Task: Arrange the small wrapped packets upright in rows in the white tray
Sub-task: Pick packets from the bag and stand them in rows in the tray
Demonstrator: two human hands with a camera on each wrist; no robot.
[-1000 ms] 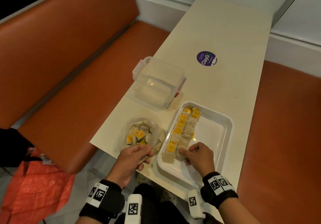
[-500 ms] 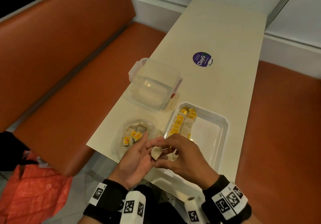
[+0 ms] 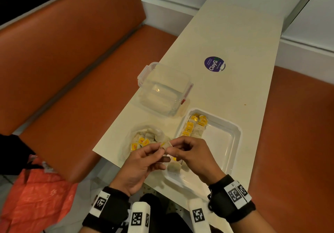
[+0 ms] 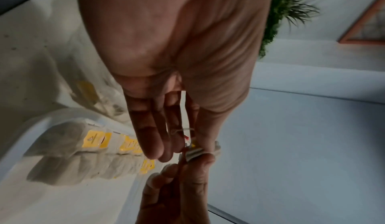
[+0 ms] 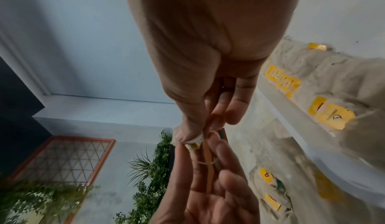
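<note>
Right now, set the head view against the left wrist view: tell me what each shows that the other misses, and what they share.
Only the head view shows the clear lidded container, the purple sticker, the orange bench and the bag of loose packets.

Only the left wrist view shows a thin string across the left hand's fingers, and green plants.

Both show the left hand and right hand pinching one packet between them, beside the packet rows in the white tray.

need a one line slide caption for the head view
Both hands, left hand and right hand, pinch one tea bag between the bag of loose tea bags and the half-filled white tray.
</note>
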